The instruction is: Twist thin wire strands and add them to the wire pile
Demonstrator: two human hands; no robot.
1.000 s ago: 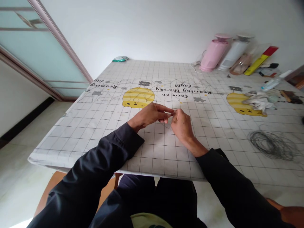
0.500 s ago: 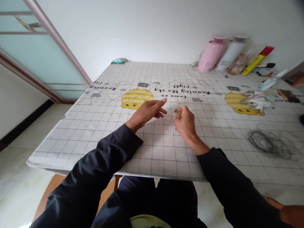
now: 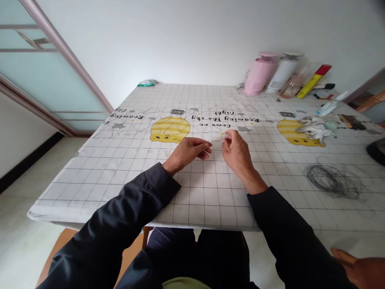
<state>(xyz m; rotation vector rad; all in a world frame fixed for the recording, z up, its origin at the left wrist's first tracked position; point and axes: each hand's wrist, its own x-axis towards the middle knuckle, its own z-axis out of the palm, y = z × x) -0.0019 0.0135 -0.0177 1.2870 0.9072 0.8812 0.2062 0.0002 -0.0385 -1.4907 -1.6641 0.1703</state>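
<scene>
Over the middle of the checked tablecloth [image 3: 204,204], my left hand [image 3: 192,151] has its thumb and forefinger pressed together, its other fingers curled below. What it pinches is too small to name. A short gap to the right, my right hand [image 3: 237,153] is closed with the thumb near the bent fingertips; anything in it is too fine to make out. Faint thin strands seem to show between the hands. A coil of thin dark wire [image 3: 332,181] lies on the cloth to the right.
Along the back right stand a pink bottle-shaped device [image 3: 259,76], a white one [image 3: 282,74] and a yellow-and-red box [image 3: 314,81]. A crumpled cloth [image 3: 315,128] lies at the right, near a clear bottle [image 3: 332,104]. A green packet [image 3: 147,83] sits at the back left.
The thumb and forefinger of my left hand have come together. My right hand has loosened its fist slightly and its forefinger is raised. The view has shifted a little.
</scene>
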